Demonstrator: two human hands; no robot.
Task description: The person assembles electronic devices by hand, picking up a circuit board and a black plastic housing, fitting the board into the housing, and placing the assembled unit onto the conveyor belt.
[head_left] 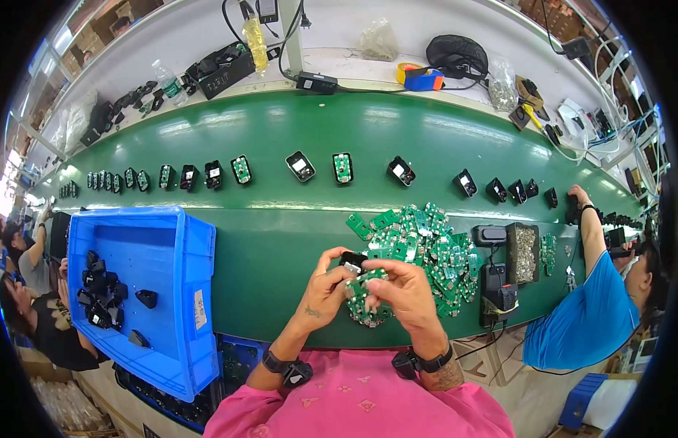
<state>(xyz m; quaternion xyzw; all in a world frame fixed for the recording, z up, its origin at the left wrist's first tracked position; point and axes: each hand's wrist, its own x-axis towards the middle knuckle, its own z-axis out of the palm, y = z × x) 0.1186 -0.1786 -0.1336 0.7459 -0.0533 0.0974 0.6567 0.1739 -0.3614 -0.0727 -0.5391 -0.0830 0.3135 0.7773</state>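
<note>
Between my two hands, in front of my chest, a black plastic housing (pixel 353 259) and a green circuit board (pixel 373 276) are close together. My left hand (pixel 325 287) is closed around the housing, which has a pale part at its lower edge. The fingers of my right hand (pixel 403 292) pinch the board beside it. Whether the board touches the housing is hidden by my fingers. Just beyond my hands lies a big heap of green circuit boards (pixel 426 252), and part of it shows below my fingers too.
A blue crate (pixel 196 255) at left holds several black housings (pixel 101 292). Across the green bench runs a row of housings (pixel 342 168), some with boards inside. Right of the heap stand a tray of small metal parts (pixel 523 253) and a black device (pixel 499 296). Co-workers sit on both sides.
</note>
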